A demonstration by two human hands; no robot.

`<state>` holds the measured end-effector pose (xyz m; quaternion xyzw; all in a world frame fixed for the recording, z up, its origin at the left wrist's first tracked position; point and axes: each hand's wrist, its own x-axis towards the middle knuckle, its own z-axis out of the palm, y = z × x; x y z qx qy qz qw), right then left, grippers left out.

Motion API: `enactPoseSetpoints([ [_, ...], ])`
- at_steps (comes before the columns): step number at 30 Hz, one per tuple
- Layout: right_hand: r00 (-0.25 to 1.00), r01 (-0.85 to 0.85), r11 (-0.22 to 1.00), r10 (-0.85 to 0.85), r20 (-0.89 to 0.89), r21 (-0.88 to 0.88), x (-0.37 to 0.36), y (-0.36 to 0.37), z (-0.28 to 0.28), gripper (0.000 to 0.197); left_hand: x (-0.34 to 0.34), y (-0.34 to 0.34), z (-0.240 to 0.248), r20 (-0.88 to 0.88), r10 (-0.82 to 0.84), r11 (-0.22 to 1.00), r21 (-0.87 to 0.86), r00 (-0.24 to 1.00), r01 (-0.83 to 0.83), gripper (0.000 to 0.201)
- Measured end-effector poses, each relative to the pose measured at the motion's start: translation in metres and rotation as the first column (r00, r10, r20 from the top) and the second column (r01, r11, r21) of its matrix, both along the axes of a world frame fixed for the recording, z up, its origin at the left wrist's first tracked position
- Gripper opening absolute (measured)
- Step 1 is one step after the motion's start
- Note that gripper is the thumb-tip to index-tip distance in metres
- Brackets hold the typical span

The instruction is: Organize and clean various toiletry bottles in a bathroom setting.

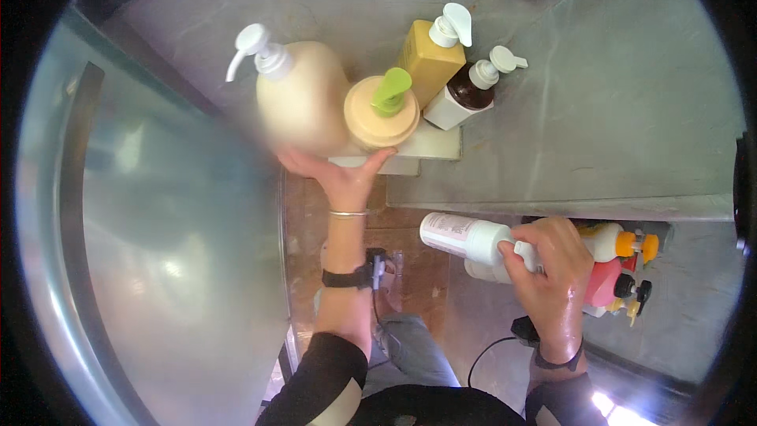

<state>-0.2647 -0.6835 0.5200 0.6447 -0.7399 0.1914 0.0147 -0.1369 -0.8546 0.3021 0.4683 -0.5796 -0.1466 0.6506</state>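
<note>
My left hand reaches to a pale ledge, thumb and fingers spread wide. Its fingers are at the base of a large cream pump bottle with a white pump, blurred. The thumb lies by the base of a peach pump bottle with a green pump head; whether it presses on either is unclear. Lower right, my right hand grips a white pump bottle near its pump head. That bottle is tilted on its side, base pointing left, its nozzle partly hidden by my fingers.
A yellow pump bottle and a brown-and-white one stand right of the peach bottle. Beside my right hand are several more bottles, including a pink one and one with an orange pump. A shiny curved panel fills the left.
</note>
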Motion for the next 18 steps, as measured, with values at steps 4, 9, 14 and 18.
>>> enactPoseSetpoints([
  [4, 1.000, 0.029, 1.000, -0.029, 0.002, -0.009, -0.008, 0.007, -0.005, 0.020, 0.024, -0.026, 0.023, -0.202, -0.321, 0.929, 0.123, 0.925, 0.349, 0.140],
  [9, 0.997, 0.033, 0.999, -0.035, 0.071, 0.018, 0.006, -0.007, -0.030, 0.018, 0.022, -0.028, -0.003, -0.151, -0.405, 0.893, 0.144, 0.902, 0.426, 0.138],
  [14, 0.996, 0.012, 0.999, -0.016, 0.084, 0.050, 0.008, -0.035, -0.053, 0.016, -0.011, -0.020, -0.007, 0.186, -0.094, 0.992, -0.065, 0.978, 0.108, 0.096],
  [18, 0.999, 0.002, 0.997, -0.005, 0.041, 0.078, -0.004, -0.061, -0.076, 0.017, -0.017, -0.010, 0.001, 0.177, -0.061, 0.998, 0.011, 0.982, 0.061, 0.084],
])
